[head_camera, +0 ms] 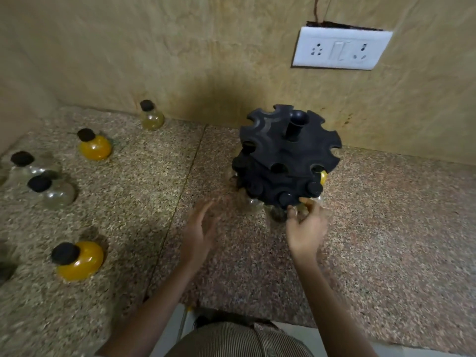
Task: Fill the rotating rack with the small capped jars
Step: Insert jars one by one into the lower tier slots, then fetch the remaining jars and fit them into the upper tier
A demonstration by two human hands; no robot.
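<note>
- While both bare forearms reach forward over the speckled stone table [386, 228], the left hand [199, 231] hangs just short of the black rack [288, 155], palm turned inward, fingers spread and blurred; its grip is wide and holds nothing.
- The right hand [306, 228] is raised to the rack's lower tier, fingers curled up against a clear jar [309, 202] hanging there; blur hides whether the grip is closed on it, so I cannot tell.
- The rack stands near the back wall [206, 60], its top tier of notches mostly bare around a central post, while the lower tier carries several black-capped jars, one yellow at its right edge.
- Loose jars stand well apart on the left of the table: a pale one [152, 115] by the wall, a yellow one [94, 145] in front of it, two clear ones [51, 191] nearer the left edge, and another yellow one [77, 260] closest to the person.
- A white switch plate [341, 48] sits on the mottled tan wall above and right of the rack.
- A seam crosses the table between the loose jars and the rack.
</note>
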